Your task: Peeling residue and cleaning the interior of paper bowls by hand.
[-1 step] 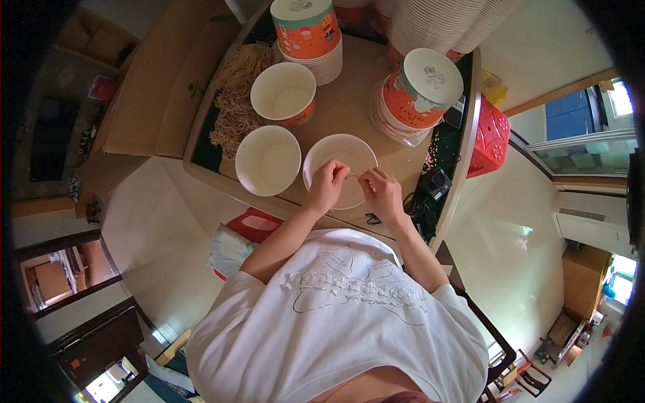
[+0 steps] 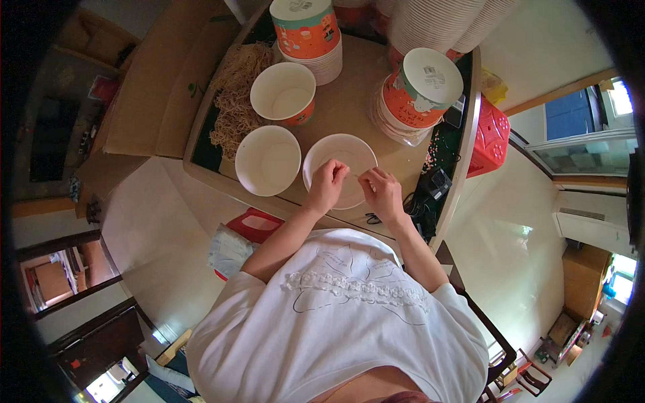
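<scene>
White paper bowl (image 2: 342, 158) sits at centre frame on the table (image 2: 349, 107), and both hands meet over its lower rim. Left hand (image 2: 327, 185) comes up from lower centre, forearm bare, wrist slightly bent, fingers curled in with thumb and forefinger pinched narrow; something thin seems to be between them but it is too small to tell. Right hand (image 2: 381, 191) sits just beside it to the right, knuckles up, fingers likewise curled and pinched toward the left hand; whether it holds anything, cannot tell. Both hands overlap the bowl's rim, fingertips almost touching each other above it. Left of that bowl, just beside it, is a second empty bowl (image 2: 267, 160); above that, an empty cup (image 2: 283, 93) with an orange outside. Pile of dry noodles (image 2: 235, 94) lies along the table's left edge, touching the cup area. Top centre: upside-down stack of orange cups (image 2: 306, 30). Upper right: another cup stack (image 2: 420, 87) lying tilted, white base facing the camera. Tabletop is brown, with dark edge strips. Red crate (image 2: 488, 138) at right, beside the table. Black cables (image 2: 430, 191) at the table's lower right corner. Red-and-white bag (image 2: 238, 242) on the pale floor (image 2: 154, 235) at lower left. Brown cardboard (image 2: 161, 87) upper left. Window (image 2: 584, 127) at far right. White shirt (image 2: 336, 316) fills the lower centre.
</scene>
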Tool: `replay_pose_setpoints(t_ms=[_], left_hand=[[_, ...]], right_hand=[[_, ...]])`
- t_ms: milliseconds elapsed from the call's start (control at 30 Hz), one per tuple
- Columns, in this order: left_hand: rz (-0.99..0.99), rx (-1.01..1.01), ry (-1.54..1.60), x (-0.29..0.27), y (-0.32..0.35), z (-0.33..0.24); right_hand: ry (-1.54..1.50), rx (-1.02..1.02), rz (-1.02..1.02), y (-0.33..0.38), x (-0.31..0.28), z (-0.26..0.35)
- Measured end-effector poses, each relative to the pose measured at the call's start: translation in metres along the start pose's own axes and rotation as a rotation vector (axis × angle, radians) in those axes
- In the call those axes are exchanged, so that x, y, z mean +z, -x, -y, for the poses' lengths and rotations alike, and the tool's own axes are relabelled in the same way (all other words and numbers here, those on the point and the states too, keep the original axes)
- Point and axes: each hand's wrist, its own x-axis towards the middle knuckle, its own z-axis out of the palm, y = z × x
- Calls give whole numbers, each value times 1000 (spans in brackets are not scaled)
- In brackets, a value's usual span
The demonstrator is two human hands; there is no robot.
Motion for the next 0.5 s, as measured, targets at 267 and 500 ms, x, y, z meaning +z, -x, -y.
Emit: replay_pose_setpoints(t_ms=[267,500], left_hand=[[11,-33,-4,-2,0,-10],[233,-60,-173,-28,9,-64]], right_hand=[[-48,87,-36,1,-2,7],[-75,-4,-132,4,-16,8]])
